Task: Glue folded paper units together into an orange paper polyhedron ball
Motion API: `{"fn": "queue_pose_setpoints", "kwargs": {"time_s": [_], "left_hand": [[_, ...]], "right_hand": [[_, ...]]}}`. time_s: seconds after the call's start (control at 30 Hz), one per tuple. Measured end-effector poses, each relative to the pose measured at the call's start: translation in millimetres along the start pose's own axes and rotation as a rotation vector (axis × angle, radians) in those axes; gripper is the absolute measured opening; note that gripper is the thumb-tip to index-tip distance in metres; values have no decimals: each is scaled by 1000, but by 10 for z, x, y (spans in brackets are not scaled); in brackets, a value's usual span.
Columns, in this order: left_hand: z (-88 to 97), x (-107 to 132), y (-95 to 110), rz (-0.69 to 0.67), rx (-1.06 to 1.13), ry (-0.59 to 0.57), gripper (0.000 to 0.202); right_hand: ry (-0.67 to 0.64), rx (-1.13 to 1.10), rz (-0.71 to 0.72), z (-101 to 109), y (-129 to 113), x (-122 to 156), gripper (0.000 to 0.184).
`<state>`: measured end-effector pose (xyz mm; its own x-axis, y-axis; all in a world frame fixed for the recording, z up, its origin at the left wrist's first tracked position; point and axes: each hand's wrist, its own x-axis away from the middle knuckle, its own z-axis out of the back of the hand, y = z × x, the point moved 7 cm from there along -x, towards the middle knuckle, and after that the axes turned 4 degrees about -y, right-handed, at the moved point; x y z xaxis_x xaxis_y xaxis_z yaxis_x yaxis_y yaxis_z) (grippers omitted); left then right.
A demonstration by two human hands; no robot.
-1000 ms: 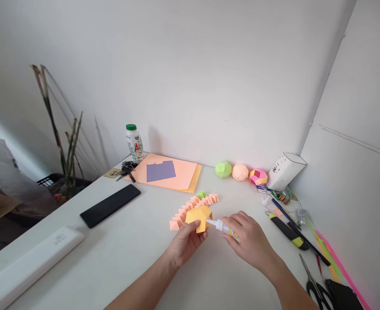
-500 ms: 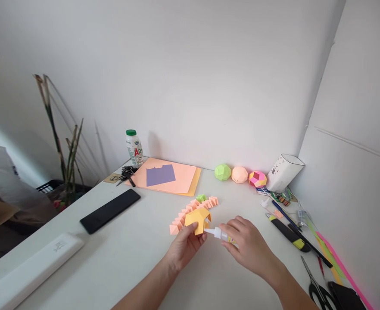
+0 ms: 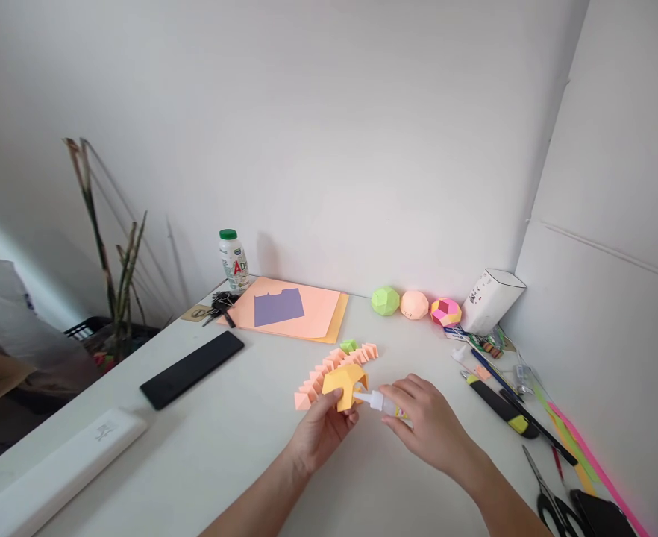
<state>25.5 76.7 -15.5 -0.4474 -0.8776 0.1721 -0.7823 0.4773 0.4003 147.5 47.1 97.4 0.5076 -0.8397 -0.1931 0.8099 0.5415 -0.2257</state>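
My left hand (image 3: 323,429) grips a folded yellow-orange paper piece (image 3: 343,382), its thumb on the near face. From the right, my right hand (image 3: 427,414) holds a small glue bottle (image 3: 386,404) on its side. The white nozzle points left and meets the paper's edge; whether glue is coming out is too small to see. Just behind the paper lies a curved row of small folded peach paper pieces (image 3: 316,377), partly hidden by it. A green folded piece (image 3: 349,345) sits at the far end of that row.
Paper balls in green (image 3: 385,300), peach (image 3: 415,304) and pink (image 3: 446,312) line the wall. Peach sheets (image 3: 318,306), a bottle (image 3: 233,259) and a black slab (image 3: 192,369) are to the left. A utility knife (image 3: 500,404) and scissors (image 3: 550,496) lie right.
The yellow paper has tilted a little in my left hand. The glue nozzle stays at its edge, and the view has shifted slightly.
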Motion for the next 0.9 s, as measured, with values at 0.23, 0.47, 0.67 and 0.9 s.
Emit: {"fn": "queue_pose_setpoints", "kwargs": {"time_s": [0.23, 0.47, 0.67, 0.9], "left_hand": [[-14, 13, -6, 11, 13, -13, 10], [-6, 16, -2, 13, 21, -4, 11], [34, 10, -24, 32, 10, 25, 10], [35, 5, -29, 38, 14, 23, 12]], "right_hand": [[-94, -71, -43, -99, 33, -8, 29], [-153, -131, -43, -163, 10, -5, 27], [-215, -183, -21, -91, -33, 4, 29], [-177, -181, -36, -148, 2, -14, 31]]}}
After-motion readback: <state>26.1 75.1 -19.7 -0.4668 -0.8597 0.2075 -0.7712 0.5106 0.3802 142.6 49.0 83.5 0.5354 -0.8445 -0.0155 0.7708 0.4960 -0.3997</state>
